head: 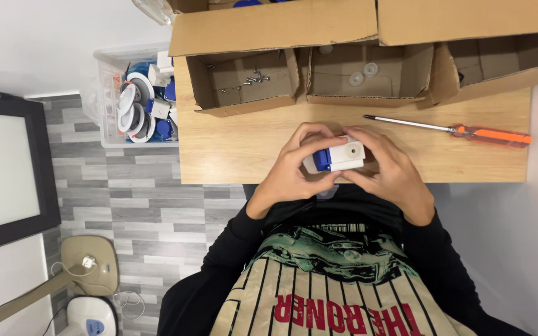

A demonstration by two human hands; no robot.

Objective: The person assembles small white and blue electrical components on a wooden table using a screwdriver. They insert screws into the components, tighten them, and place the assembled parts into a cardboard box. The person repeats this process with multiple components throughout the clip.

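White and blue, the small plastic part [339, 155] sits in the middle of the frame, just above the near edge of the wooden counter [238, 149]. Both hands hold it. The left hand [294, 168] closes around its left side, where the blue piece is, with the fingers curled over the top. The right hand [387, 168] closes around its right side, and its fingers also wrap over the top. The white face with one small round hole points up, toward the camera.

To the right of the hands, in the centre right of the frame, a screwdriver [462, 129] with an orange handle lies flat on the counter, well apart from the part. Its shaft points to the left.

At the top of the frame stand three open cardboard boxes. The left box [244, 84] holds some loose screws [251, 79]. The middle box [368, 78] holds a few white round pieces. What the right box [499, 62] holds I cannot tell.

At the upper left, just beside the counter, a clear bin [110, 102] is full of white and blue parts.
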